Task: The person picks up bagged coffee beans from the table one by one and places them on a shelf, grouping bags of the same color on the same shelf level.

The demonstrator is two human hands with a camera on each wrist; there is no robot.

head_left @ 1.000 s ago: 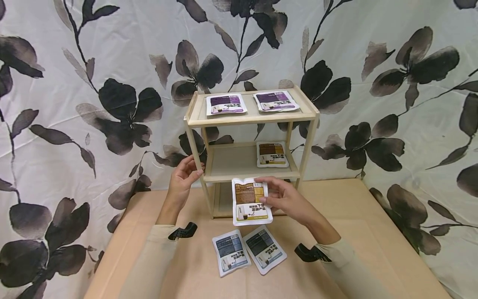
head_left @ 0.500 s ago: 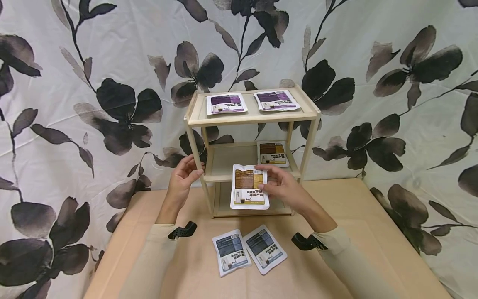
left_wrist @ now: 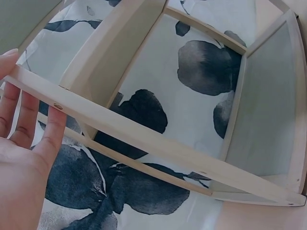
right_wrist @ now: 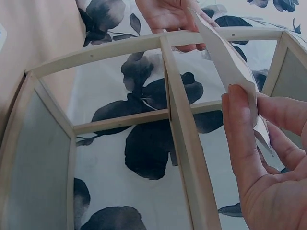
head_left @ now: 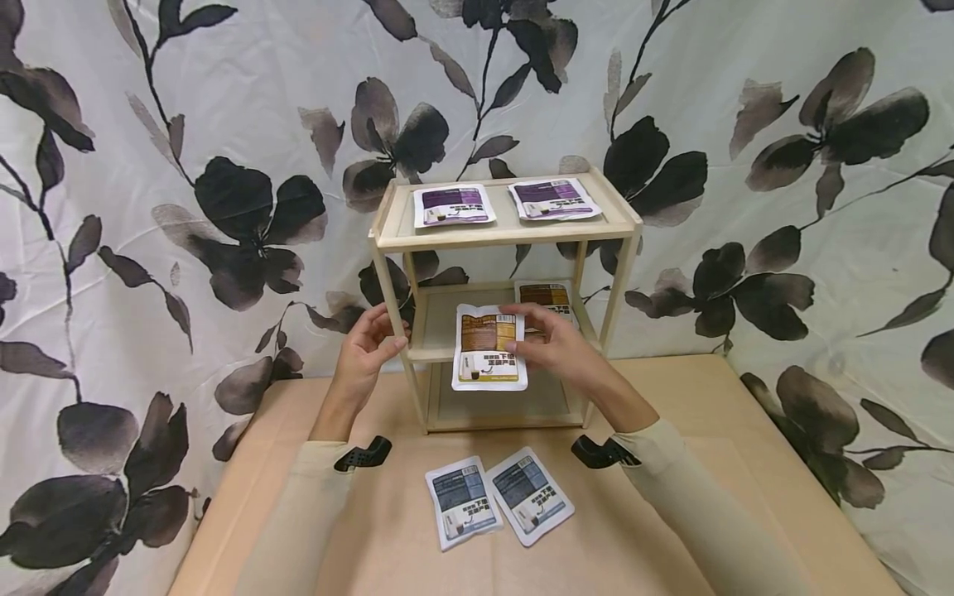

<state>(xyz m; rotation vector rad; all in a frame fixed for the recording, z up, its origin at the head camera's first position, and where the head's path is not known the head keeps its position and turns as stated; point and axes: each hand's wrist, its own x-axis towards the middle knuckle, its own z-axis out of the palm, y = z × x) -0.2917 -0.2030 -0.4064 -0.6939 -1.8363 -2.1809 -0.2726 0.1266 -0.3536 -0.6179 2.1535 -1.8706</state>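
My right hand (head_left: 555,352) pinches a brown-and-yellow pouch (head_left: 488,352) by its right edge, thumb on the front. In the head view the pouch overlaps the front edge of the middle shelf; the right wrist view shows the same pouch (right_wrist: 230,62) edge-on between thumb and fingers. My left hand (head_left: 365,352) grips the front left post of a wooden rack (head_left: 507,242). The left wrist view shows its fingers around the post (left_wrist: 120,124). Another brown pouch (head_left: 547,294) rests at the right of the middle shelf, partly hidden by my right hand and the held pouch.
Two purple pouches (head_left: 455,205) lie side by side on the top shelf. In front of the rack, two blue pouches (head_left: 464,502) lie on the table (head_left: 656,488). A floral cloth (head_left: 246,99) hangs behind.
My right hand has raised the brown-and-yellow pouch from low in front of the rack, up and slightly left to the middle shelf's front. The left hand keeps its grip on the post.
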